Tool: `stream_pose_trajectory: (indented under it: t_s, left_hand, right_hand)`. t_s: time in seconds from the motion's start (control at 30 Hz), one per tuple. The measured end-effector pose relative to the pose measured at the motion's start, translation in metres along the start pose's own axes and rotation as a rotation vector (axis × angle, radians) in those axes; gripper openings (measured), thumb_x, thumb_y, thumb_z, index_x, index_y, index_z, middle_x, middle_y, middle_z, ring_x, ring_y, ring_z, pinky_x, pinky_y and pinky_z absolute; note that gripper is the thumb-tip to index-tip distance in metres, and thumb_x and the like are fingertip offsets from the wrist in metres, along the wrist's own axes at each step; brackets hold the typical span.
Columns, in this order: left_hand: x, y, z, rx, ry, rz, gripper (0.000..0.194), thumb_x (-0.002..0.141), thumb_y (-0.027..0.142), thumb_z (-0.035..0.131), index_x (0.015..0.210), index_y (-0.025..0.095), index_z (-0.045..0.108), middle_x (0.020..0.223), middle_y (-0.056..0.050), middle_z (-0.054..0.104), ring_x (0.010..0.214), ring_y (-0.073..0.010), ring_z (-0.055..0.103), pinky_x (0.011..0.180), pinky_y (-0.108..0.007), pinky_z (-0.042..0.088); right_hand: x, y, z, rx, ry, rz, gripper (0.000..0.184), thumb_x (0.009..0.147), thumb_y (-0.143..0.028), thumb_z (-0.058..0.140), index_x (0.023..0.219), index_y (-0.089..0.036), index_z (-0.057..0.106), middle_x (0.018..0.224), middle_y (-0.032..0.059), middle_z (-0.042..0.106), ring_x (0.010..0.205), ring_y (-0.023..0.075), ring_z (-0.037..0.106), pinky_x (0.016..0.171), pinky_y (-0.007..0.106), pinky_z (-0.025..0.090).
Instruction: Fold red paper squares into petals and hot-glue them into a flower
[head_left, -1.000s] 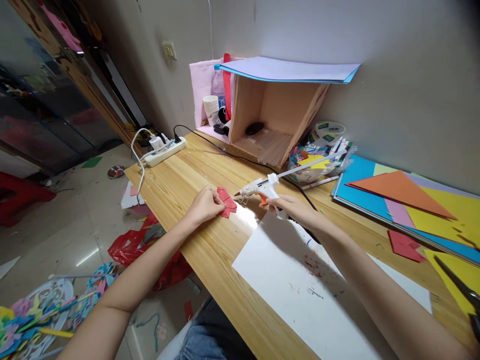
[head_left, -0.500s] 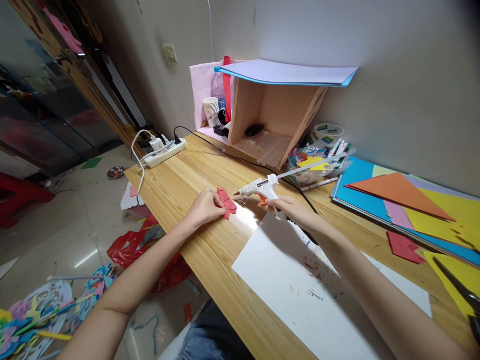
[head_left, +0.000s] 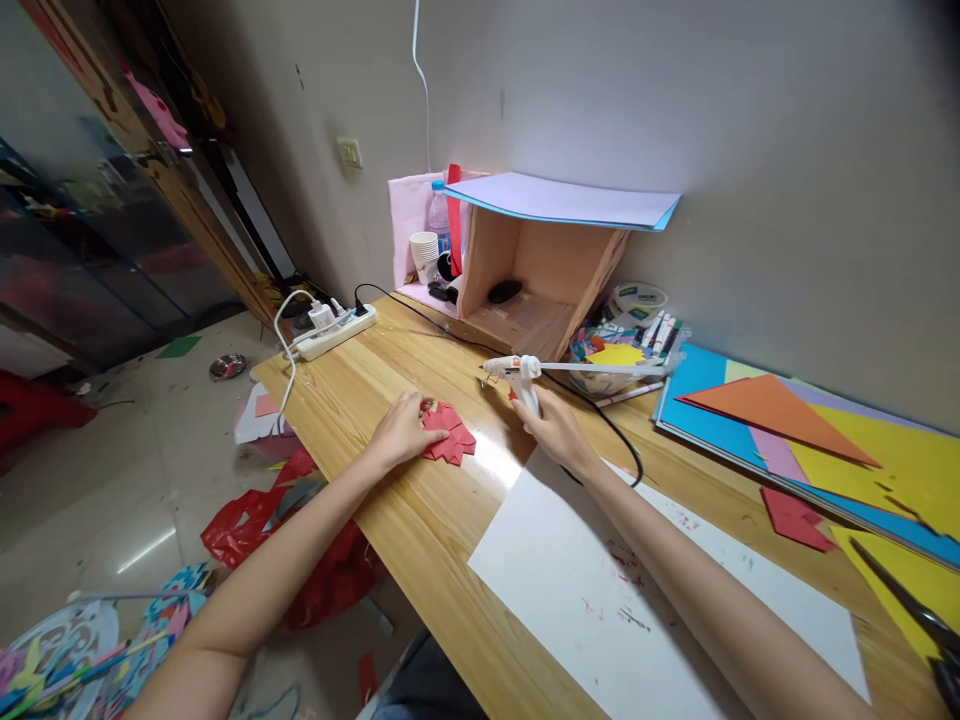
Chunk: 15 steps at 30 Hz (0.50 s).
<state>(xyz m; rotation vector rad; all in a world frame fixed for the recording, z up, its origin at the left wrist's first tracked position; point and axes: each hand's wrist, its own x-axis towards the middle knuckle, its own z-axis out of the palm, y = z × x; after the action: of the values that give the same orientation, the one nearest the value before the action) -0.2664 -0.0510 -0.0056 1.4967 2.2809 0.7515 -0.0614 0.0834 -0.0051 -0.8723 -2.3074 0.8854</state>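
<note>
A folded red paper piece (head_left: 451,436) lies on the wooden table (head_left: 390,500). My left hand (head_left: 401,430) rests on its left side, fingers laid flat and pressing it down. My right hand (head_left: 551,425) is wrapped round the handle of a white hot glue gun (head_left: 517,372), held upright a little to the right of the red piece, its nozzle pointing left and away from the paper. A clear glue stick juts out of the gun's back towards the right.
A white sheet (head_left: 637,590) lies before me. Coloured paper sheets (head_left: 810,430) are stacked at the right, scissors (head_left: 922,620) at the far right. A wooden box (head_left: 540,270), a bowl of scraps (head_left: 615,355) and a power strip (head_left: 330,330) with cords stand at the back.
My right hand has lifted the glue gun back and away from the red piece. My left hand has flattened onto the paper. The view has shifted slightly.
</note>
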Motion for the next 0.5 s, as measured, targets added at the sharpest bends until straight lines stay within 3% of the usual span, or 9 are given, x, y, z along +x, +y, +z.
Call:
stream_pose_trajectory:
  t_s: [0.07,0.2,0.37,0.5]
  left_hand:
    - [0.007,-0.003,0.002,0.019,-0.023,-0.017,0.057,0.052,0.045,0.071,0.097,0.014,0.056,0.095,-0.008,0.058,0.087,-0.0215,0.056,0.074,-0.030,0.045]
    - [0.015,-0.006,0.001,-0.025,-0.068,-0.057,0.059,0.043,0.046,0.075,0.089,0.014,0.058,0.081,-0.005,0.061,0.075,-0.0193,0.056,0.061,-0.026,0.042]
    - [0.015,-0.004,-0.005,-0.160,-0.198,-0.015,0.043,0.049,0.043,0.072,0.079,0.014,0.062,0.075,-0.003,0.065,0.067,-0.0182,0.058,0.056,-0.025,0.041]
    - [0.011,0.004,-0.013,-0.268,-0.214,-0.013,0.034,0.053,0.036,0.071,0.076,0.013,0.062,0.074,-0.004,0.066,0.067,-0.0183,0.059,0.057,-0.025,0.042]
  right_hand:
    - [0.013,0.002,0.009,-0.127,0.034,-0.050,0.023,0.080,-0.034,0.041,0.080,-0.016,0.056,0.071,0.0038,0.058,0.068,0.0190,0.048,0.062,0.027,0.033]
    - [0.035,0.004,0.024,-0.179,0.042,-0.100,0.020,0.080,-0.032,0.041,0.081,-0.017,0.055,0.074,0.0048,0.059,0.072,0.0197,0.048,0.061,0.027,0.032]
    - [0.047,0.008,0.032,-0.192,0.047,-0.078,0.020,0.081,-0.032,0.040,0.080,-0.018,0.055,0.076,0.0048,0.060,0.072,0.0195,0.048,0.062,0.027,0.032]
    - [0.048,0.012,0.032,-0.226,0.049,-0.072,0.019,0.081,-0.031,0.042,0.080,-0.017,0.055,0.076,0.0054,0.059,0.071,0.0193,0.047,0.064,0.027,0.032]
